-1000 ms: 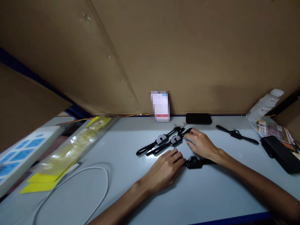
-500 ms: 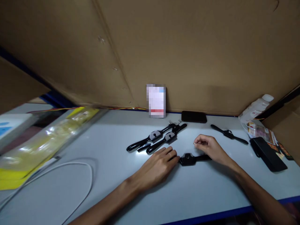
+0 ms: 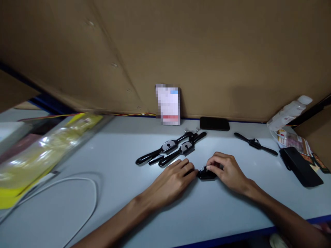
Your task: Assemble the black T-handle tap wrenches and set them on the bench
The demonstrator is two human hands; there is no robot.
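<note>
Roughly, left to right:
Far left edge of the counter (image 3: 108,193): a clear plastic packet (image 3: 49,151) with yellow contents lies slanted, blurred in the picture.
Front left: a white cable (image 3: 85,206) curves in a loop on the bare surface.
Back edge, middle: a small card (image 3: 168,104) stands against the cardboard wall (image 3: 181,51); a dark phone (image 3: 214,123) lies flat just right of it.
Centre: two black watches (image 3: 170,150) lie side by side, straps stretched out, slanting from front left to back right.
Left hand (image 3: 170,182): palm down on the counter, fingers loosely together, fingertips touching the left side of the black watch body (image 3: 206,174).
Black watch body: near the counter's middle, just in front of the two watches, between both hands and partly covered by them.
Right hand (image 3: 227,170): fingers curled and pinched on the top and right side of the watch body.
Back right: another black watch (image 3: 254,143) lies flat, well apart from the hands.
Right edge: a white bottle (image 3: 289,112) lies tilted by the wall, printed packets (image 3: 294,141) beside it, and a black case (image 3: 301,167) in front of those.
</note>
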